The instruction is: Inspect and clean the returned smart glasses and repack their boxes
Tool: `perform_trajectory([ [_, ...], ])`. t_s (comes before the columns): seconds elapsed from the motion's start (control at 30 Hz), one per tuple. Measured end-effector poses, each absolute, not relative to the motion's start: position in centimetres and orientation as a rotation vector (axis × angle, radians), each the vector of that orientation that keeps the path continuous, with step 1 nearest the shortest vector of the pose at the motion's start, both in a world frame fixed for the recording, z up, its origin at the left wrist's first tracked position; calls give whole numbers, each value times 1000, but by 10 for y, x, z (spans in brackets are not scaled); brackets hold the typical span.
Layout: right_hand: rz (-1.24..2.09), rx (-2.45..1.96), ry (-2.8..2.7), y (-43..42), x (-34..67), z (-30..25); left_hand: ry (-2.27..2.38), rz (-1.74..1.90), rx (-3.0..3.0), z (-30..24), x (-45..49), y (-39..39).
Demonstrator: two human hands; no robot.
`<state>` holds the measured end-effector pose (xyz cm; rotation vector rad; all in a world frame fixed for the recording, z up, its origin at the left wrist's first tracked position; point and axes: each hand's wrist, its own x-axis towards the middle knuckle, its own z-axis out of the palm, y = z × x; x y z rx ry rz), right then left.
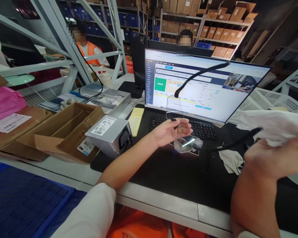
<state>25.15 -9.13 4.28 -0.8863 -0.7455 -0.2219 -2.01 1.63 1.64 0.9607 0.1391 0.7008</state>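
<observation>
My left hand (172, 131) is closed on a pair of glasses, pinched near the dark bridge. The glasses look rimless, with clear lenses (173, 106) and black temples (201, 76). They are turned on end, one temple in front of the monitor and the other reaching toward my right hand. Below the left hand lies crumpled clear plastic (185, 147), overlapping the lower lens area. My right hand (270, 158), blurred at the right, is closed on a thin white sheet (273, 124); whether it is cloth or film I cannot tell.
A monitor (206, 89) and keyboard (203, 130) stand ahead. Left of my arm are a silver product box (106, 135), an open cardboard box (64, 132) and a yellow pad (136, 120). A pale crumpled cloth (230, 161) lies on the black mat (159, 175). Two people are beyond.
</observation>
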Motion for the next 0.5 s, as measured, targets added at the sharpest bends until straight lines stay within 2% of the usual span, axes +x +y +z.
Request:
perform_trajectory([
  [0.07,-330,-902,-786,-85,237,31,89,577,948,16,-18,5],
  [0.27,-363,-1244,-1117,-89,176,18,-4,317,825,8,-6,-17],
  [0.33,-287,-1192,-1357,-92,166,20,-17,251,832,4,-3,-21],
  [0.5,141,-1103,-1757,-89,163,15,13,263,817,1,-2,-25],
])
